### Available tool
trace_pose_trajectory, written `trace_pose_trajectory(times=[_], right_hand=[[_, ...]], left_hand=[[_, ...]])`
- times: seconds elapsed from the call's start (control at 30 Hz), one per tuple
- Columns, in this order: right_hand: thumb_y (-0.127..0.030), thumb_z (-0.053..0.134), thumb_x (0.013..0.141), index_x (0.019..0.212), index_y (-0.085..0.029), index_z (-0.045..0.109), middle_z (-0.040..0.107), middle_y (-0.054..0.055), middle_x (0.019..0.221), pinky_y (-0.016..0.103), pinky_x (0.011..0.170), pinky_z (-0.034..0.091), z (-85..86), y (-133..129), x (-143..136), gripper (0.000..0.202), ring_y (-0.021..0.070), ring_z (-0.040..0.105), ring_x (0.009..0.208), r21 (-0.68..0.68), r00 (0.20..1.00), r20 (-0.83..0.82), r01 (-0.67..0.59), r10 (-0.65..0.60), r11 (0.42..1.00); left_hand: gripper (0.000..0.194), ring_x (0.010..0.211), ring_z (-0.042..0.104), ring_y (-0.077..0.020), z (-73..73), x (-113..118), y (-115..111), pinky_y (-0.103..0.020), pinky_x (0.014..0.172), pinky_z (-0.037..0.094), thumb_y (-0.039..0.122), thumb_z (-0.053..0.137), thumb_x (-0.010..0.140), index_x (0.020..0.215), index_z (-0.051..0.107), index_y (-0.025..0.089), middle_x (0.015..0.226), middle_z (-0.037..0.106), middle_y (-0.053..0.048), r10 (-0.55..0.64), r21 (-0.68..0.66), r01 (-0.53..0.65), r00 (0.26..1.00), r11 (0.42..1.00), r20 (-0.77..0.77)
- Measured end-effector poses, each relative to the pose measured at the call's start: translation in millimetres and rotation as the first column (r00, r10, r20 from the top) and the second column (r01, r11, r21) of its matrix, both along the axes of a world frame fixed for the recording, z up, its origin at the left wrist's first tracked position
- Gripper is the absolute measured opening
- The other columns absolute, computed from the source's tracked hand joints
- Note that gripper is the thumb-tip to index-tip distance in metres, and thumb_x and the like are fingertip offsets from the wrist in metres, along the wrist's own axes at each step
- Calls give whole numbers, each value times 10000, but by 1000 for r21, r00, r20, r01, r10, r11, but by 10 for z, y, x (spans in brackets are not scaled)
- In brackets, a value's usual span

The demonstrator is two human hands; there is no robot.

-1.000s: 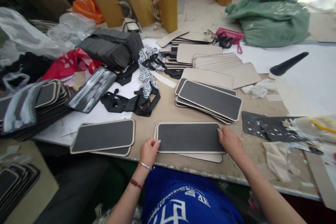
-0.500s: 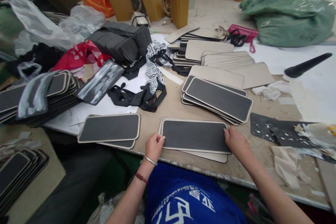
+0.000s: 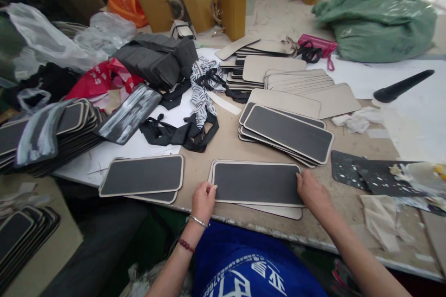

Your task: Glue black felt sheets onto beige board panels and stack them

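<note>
Panel (image 3: 257, 183) lies over pale board (image 3: 285, 212) at worktop (image 3: 226, 148) edge; left hand (image 3: 203, 200) and right hand (image 3: 313, 193) pinch its opposite short ends. Stack (image 3: 289, 133) sits just behind.

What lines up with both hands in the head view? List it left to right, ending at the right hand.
Left-side pale-bordered panel, left hand, dark pale-edged panel between the hands, right hand.

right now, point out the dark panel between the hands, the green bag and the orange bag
Dark panel (image 3: 257, 184): head view, middle of its dark face.
Green bag (image 3: 379, 28): head view, middle of its near side.
Orange bag (image 3: 128, 8): head view, its near side.
</note>
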State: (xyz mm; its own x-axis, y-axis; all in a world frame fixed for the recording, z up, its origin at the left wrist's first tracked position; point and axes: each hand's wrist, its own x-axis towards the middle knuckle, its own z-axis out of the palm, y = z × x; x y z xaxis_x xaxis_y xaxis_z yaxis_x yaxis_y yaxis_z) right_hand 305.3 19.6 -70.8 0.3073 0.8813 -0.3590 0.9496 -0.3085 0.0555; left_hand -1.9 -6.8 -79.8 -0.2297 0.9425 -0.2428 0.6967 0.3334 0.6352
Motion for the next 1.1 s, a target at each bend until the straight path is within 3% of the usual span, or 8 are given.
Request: trace_pose_trajectory(times=[0.3,0.83,1.1], right_hand=[[-295,272,927,983,-144,481,628,104,834,274,603,412,66,-20,-86,263,205,627,762,7,998,30,61,-61,998],[-316,262,917,959,-154,502,618,118,844,317,576,407,21,-31,-82,292,239,616,719,40,998,30,54,-55,998],[-310,243,913,957,-147,517,613,149,837,339,576,396,39,-27,-90,322,259,606,711,39,999,-4,48,-48,998]], left_hand=[[240,596,540,-167,-14,-24,3,-261,579,399,404,453,707,586,519,207,583,567,-9,7,-12,-7,1000,1000,13],[212,625,538,-173,2,10,15,-273,606,407,335,435,746,586,493,210,591,561,-15,-14,14,14,999,1000,-31],[216,600,521,-160,12,2,34,-259,591,387,328,430,749,577,471,204,561,523,2,-4,-55,3,1000,999,-25]])
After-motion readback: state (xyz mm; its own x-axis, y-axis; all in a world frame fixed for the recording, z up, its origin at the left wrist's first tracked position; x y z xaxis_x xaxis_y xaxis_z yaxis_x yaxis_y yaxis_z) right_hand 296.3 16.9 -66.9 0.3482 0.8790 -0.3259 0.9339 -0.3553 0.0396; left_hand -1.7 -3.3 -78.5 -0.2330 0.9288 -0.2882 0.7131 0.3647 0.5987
